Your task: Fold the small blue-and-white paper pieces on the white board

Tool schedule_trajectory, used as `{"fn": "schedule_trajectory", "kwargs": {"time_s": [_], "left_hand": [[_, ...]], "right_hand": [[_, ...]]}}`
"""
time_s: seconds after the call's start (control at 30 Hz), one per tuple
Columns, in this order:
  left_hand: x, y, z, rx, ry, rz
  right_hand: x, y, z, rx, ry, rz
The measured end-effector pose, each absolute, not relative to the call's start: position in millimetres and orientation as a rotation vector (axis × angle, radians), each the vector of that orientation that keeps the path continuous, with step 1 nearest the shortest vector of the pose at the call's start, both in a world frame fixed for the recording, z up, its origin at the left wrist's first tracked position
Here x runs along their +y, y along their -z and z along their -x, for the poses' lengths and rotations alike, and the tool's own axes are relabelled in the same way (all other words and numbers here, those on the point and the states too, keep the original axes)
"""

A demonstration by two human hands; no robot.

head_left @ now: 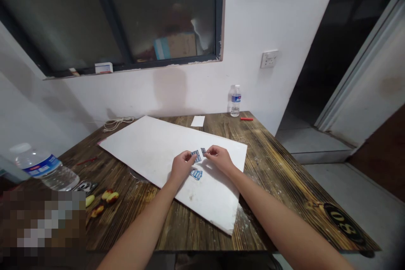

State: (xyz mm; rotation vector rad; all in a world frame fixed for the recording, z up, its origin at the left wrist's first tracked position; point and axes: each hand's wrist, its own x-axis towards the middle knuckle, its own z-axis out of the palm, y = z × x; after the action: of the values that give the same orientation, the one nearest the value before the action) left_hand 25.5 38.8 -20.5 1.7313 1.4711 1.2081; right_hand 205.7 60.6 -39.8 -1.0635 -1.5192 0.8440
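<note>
Over a white board (pixel 133 141), my left hand (pixel 182 166) pinches a small blue-and-grey flat piece (pixel 197 156) with several cells in it. My right hand (pixel 218 156) holds a smaller dark flat piece (pixel 203 151) between thumb and fingertips, just right of the first one, with a narrow gap between them. Below, on the board beside my left hand, lies another blue flat piece (pixel 196 174) with pale oblong cells. What exactly these little pieces are is too small to tell.
The board lies on a dark wooden table (pixel 268 185). A large water bottle (pixel 47 166) and cut fruit (pixel 109 196) are at the left. Toward the back are a coiled white cable (pixel 117 123), a white card (pixel 198 121), a small bottle (pixel 235 101) and a red pen (pixel 247 119).
</note>
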Motion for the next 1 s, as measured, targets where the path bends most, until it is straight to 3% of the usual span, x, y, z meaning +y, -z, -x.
{"fn": "schedule_trajectory", "kwargs": {"time_s": [0.57, 1.0], "left_hand": [[32.1, 11.3, -32.2, 1.448, -1.257, -1.586], [37.5, 22.0, -28.1, 1.435, -1.182, -1.777]], "right_hand": [[56.4, 39.1, -207.2, -1.926, -0.396, 1.367], [60.3, 40.1, -205.8, -1.891, -0.497, 0.914]]}}
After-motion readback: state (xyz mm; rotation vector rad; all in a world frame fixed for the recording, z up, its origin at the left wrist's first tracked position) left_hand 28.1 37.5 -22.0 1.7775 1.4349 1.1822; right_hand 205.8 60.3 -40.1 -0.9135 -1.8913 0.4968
